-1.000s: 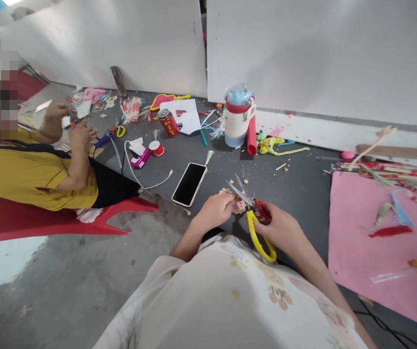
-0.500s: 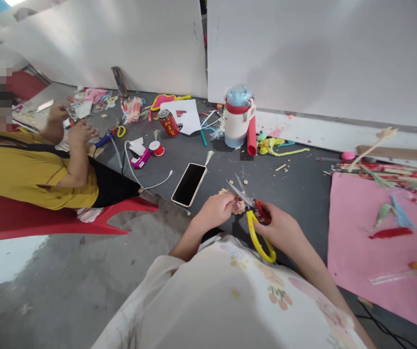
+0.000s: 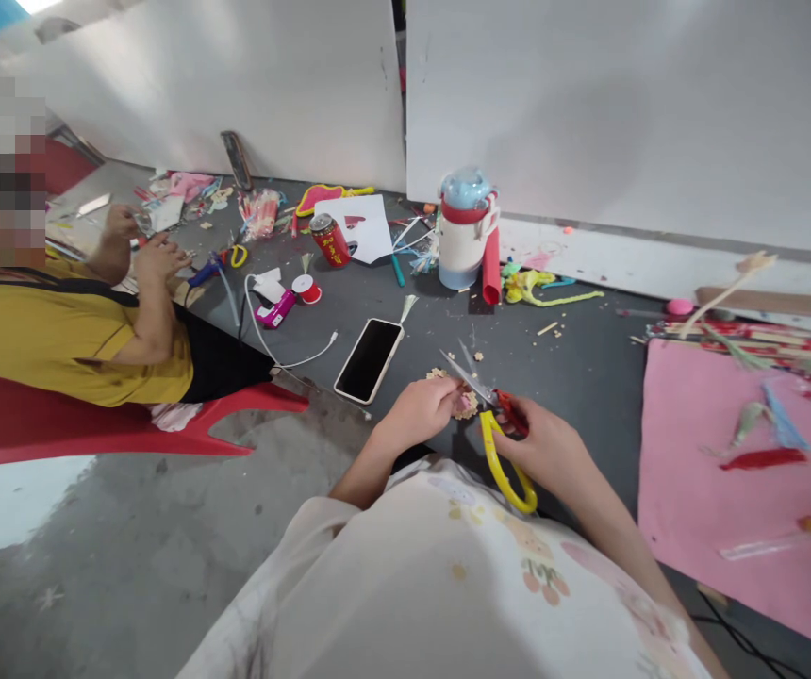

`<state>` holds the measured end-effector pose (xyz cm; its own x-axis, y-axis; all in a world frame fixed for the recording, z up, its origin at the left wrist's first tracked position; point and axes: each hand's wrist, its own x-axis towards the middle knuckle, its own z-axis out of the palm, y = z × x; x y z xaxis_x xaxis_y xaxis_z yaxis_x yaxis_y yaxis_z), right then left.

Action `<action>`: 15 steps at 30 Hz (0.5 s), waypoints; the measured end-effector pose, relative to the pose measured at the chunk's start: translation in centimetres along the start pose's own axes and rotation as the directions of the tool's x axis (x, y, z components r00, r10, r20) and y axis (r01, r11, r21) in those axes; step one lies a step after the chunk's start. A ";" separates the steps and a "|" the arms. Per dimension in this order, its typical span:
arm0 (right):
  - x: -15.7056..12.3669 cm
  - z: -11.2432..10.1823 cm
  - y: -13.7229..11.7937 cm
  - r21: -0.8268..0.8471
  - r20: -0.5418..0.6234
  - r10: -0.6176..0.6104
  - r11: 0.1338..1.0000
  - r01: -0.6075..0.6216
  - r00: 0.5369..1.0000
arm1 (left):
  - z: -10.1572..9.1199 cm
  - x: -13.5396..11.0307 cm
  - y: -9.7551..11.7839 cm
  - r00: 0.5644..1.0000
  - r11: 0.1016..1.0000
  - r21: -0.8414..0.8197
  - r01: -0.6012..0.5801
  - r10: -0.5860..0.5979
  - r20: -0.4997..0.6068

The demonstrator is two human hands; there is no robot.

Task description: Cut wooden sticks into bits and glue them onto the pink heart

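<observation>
My right hand is closed on scissors with yellow and red handles, blades pointing up-left over the dark table. My left hand pinches a small beige flower-like craft piece right at the blades. Tiny beige cuttings lie just beyond the blade tips. A black phone lies to the left of my left hand.
A person in a yellow shirt sits on a red chair at the left, hands on craft bits. A red can, a water bottle, white cable, tape spool, and pink sheet surround the spot.
My hands and the scissors stay almost where they were. The person at the left has shifted their hands slightly.
</observation>
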<state>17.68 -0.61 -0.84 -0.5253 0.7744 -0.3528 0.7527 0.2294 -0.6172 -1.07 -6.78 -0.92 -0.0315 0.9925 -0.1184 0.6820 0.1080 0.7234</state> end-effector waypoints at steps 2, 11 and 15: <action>0.0 0.0 0.0 -0.003 -0.004 0.000 1.000 0.000 1.000 | 0.0 0.0 0.0 1.000 1.000 -0.002 0.003 -0.003 0.001; 0.0 0.0 0.1 0.014 0.002 -0.003 1.000 0.003 1.000 | 0.0 0.1 0.1 1.000 1.000 0.003 -0.009 0.009 -0.007; 0.0 -0.1 0.0 0.018 0.003 0.004 1.000 -0.004 1.000 | 0.0 0.1 0.1 1.000 1.000 -0.003 -0.001 0.001 -0.003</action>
<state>17.72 -0.57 -0.72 -0.5230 0.7738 -0.3573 0.7476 0.2152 -0.6283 -0.99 -6.67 -0.89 -0.0327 0.9928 -0.1154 0.6801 0.1067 0.7253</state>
